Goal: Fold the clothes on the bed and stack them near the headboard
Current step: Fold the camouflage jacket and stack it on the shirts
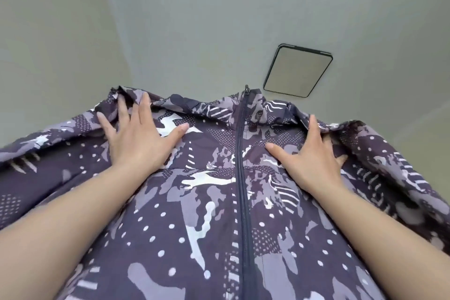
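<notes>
A dark purple camouflage-print jacket point(214, 202) with white dots and a zipped navy front fills the lower view, held up towards the ceiling. My left hand point(138, 139) lies spread on its left shoulder, with bunched fabric caught between the fingers near the collar. On the right shoulder is my right hand point(309, 153), thumb stretched towards the zipper point(241, 153) and outer fingers tucked into a fold of the sleeve seam. Both sleeves hang off to the sides. The bed, the headboard and any other clothes are hidden.
Above the jacket are a plain pale ceiling and wall corner. A square ceiling light point(298, 70) with a dark frame sits above the collar to the right.
</notes>
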